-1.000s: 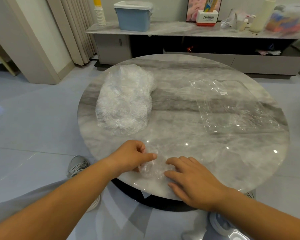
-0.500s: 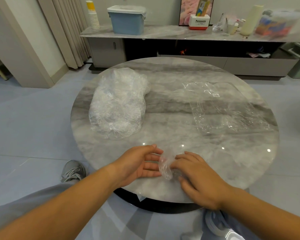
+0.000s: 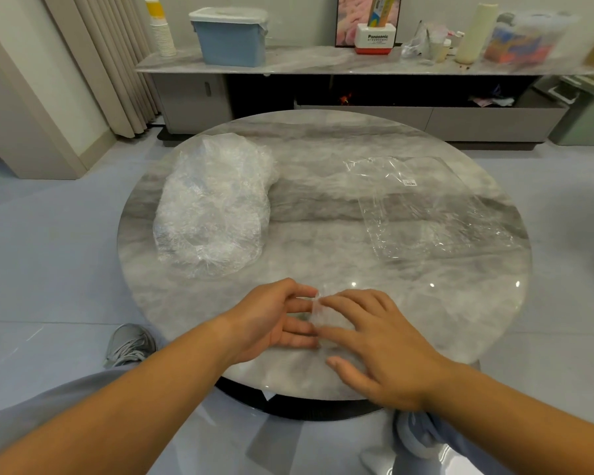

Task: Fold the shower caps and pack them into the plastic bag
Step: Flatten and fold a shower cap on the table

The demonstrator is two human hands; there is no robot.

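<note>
A small clear shower cap, folded narrow, lies on the near part of the round marble table, squeezed between my two hands. My left hand has straight fingers pressing the cap from the left. My right hand lies flat with spread fingers on the cap's right side. A heap of crumpled clear shower caps sits at the table's left. The flat clear plastic bag with a small white label lies at the right, apart from both hands.
Behind the table runs a low marble-topped cabinet carrying a blue lidded bin, stacked paper cups and a Panasonic box. Curtains hang at the left. My grey shoe shows on the floor beneath the table's near-left edge.
My left hand let go of its pinch on the cap and straightened its fingers. Both hands pushed together, narrowing the cap between them. The camera view shifted slightly.
</note>
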